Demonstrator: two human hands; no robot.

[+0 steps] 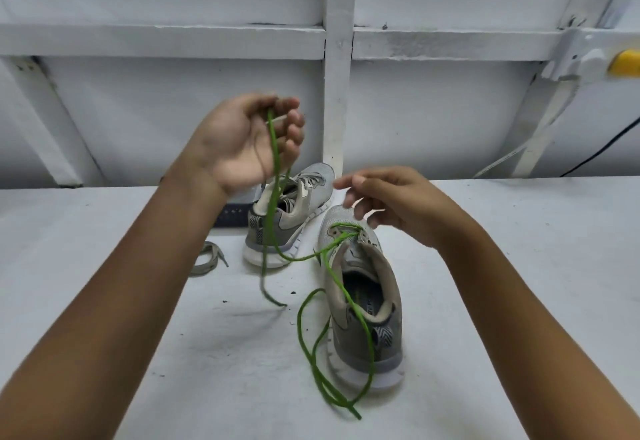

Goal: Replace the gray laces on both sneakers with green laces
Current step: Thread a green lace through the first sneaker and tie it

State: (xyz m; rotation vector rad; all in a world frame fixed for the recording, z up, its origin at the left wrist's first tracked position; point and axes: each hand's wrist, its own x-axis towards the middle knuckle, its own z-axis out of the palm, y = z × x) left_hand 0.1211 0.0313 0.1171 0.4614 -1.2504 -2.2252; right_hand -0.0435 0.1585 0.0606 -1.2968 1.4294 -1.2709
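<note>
Green lace (274, 148) ends hidden inside the left hand (239, 141).

Left hand (242, 141) holds the green lace (273, 169) raised; right hand (398, 204) hovers over the near sneaker (374, 301).

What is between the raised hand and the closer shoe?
In the head view, the green lace hangs from the left hand, crosses before the far sneaker and enters the near sneaker's eyelets.
</note>
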